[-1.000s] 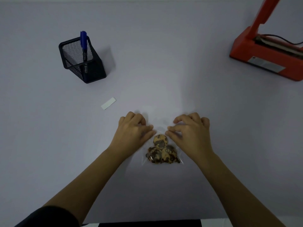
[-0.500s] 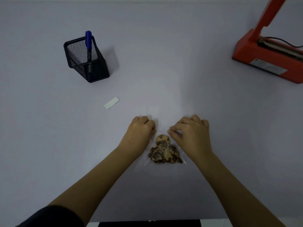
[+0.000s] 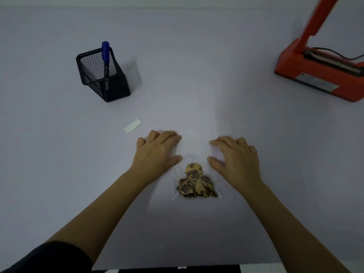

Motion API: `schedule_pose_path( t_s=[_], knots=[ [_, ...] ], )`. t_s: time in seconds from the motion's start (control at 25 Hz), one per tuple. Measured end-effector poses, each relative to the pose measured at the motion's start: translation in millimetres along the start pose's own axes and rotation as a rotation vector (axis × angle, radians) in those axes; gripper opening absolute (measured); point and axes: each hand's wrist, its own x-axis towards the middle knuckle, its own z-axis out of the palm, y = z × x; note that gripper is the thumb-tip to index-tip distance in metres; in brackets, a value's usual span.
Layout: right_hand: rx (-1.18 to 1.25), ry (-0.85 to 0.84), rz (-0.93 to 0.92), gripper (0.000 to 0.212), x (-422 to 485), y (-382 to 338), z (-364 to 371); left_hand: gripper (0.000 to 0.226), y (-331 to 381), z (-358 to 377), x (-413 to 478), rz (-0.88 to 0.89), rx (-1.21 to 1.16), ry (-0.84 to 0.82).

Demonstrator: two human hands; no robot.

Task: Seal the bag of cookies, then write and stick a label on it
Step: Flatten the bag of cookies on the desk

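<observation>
A clear plastic bag (image 3: 195, 146) lies flat on the white table, with three chocolate-chip cookies (image 3: 194, 171) bunched at its near end. My left hand (image 3: 157, 152) rests palm down on the bag's left edge, fingers loosely spread. My right hand (image 3: 235, 156) rests the same way on the right edge. Between my hands the bag's upper part is see-through and hard to make out. A small white label (image 3: 133, 126) lies on the table left of my left hand. A blue pen (image 3: 105, 54) stands in a black mesh holder (image 3: 102, 79) at the far left.
An orange heat sealer (image 3: 323, 77) with its arm raised stands at the far right, a black cable behind it. The table's near edge (image 3: 177, 267) runs along the bottom of the view.
My hands were close together with fingertips pinched over the bag above the cookies. They have since slid apart to the bag's left and right edges, and the fingers have relaxed.
</observation>
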Motion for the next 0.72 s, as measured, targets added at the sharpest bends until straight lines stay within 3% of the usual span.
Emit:
schedule_pose_path(
  t_s=[0.28, 0.48, 0.72],
  knots=[
    [0.085, -0.051, 0.069, 0.058, 3.1, 2.8, -0.3, 0.075, -4.9, -2.6, 6.0, 0.015, 0.019, -0.014],
    [0.296, -0.114, 0.168, 0.077, 5.3, 1.3, -4.7, 0.083, 4.2, -11.6, 13.0, -0.04, -0.189, -0.069],
    [0.38, 0.105, 0.354, 0.067, 11.6, 33.9, -37.8, 0.087, 46.1, -54.2, 54.2, 0.023, -0.316, 0.087]
  ],
)
